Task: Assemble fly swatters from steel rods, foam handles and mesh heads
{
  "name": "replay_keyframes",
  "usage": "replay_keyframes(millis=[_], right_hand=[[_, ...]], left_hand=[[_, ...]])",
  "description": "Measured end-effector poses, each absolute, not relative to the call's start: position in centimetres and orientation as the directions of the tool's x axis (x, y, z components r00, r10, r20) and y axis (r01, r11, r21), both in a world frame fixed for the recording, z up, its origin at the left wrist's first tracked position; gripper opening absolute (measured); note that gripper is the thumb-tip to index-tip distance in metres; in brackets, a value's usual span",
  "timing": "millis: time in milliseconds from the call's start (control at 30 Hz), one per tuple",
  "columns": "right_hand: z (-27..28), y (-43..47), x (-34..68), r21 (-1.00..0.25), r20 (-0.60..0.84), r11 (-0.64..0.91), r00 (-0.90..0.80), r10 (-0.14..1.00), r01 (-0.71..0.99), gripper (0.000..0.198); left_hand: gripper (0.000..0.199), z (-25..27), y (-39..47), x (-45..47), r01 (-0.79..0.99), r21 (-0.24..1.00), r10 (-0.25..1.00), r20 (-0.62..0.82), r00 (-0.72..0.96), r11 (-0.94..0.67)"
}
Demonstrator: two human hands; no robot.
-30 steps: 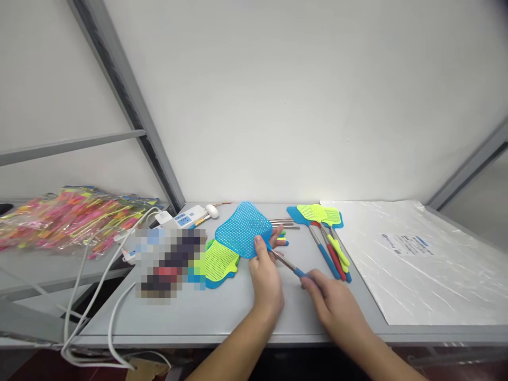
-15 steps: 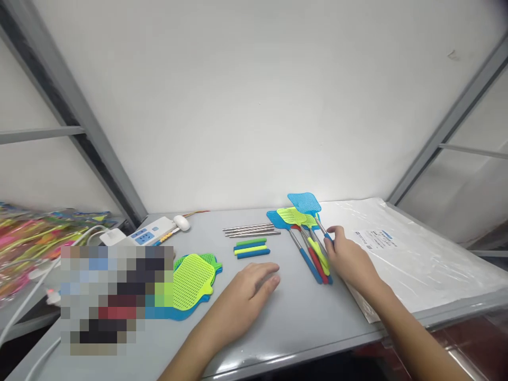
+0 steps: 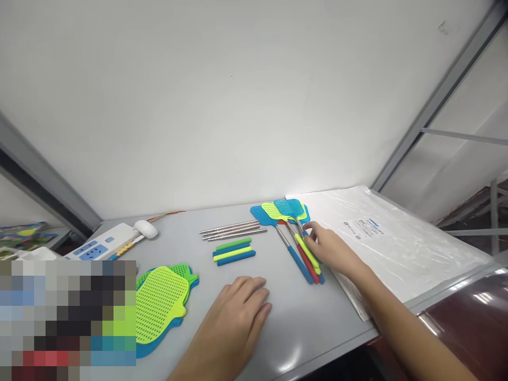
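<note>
Several fly swatters lie in a fanned pile, with blue and yellow-green heads and blue, red and yellow handles. On top is a blue fly swatter (image 3: 288,207); my right hand (image 3: 323,246) has its thumb and index finger about its handle, which is partly hidden by the hand. My left hand (image 3: 238,312) hovers at or rests on the grey table, palm down, fingers loosely stretched and nothing in them. Beyond it lie several coloured handle grips (image 3: 234,252) and a row of metal rods (image 3: 232,230). Loose swatter heads (image 3: 162,301) are stacked to its left.
A large white wrapped package (image 3: 392,254) covers the table's right side. At the left are a white power strip (image 3: 99,244) and a white plug-like piece (image 3: 146,229). A blurred patch hides the lower left corner. The white wall (image 3: 238,116) closes off the back.
The blue swatter in my right hand has come down onto the pile, its head now overlapping the others. My left hand has moved slightly nearer me. The view has shifted to the right.
</note>
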State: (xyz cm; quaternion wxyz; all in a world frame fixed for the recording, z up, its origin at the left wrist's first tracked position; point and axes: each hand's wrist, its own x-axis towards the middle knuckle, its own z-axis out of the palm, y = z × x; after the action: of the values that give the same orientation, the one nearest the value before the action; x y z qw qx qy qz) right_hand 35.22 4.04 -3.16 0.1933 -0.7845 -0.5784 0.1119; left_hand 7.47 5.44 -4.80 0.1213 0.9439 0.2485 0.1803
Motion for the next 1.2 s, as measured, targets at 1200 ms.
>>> replay_keyframes(millis=[1200], right_hand=[[-2.5, 13.5, 28.7, 0.076, 0.085, 0.39, -0.396, 0.914, 0.918, 0.02]], left_hand=[[0.047, -5.6, 4.9, 5.0, 0.779, 0.134, 0.778, 0.278, 0.563, -0.612]])
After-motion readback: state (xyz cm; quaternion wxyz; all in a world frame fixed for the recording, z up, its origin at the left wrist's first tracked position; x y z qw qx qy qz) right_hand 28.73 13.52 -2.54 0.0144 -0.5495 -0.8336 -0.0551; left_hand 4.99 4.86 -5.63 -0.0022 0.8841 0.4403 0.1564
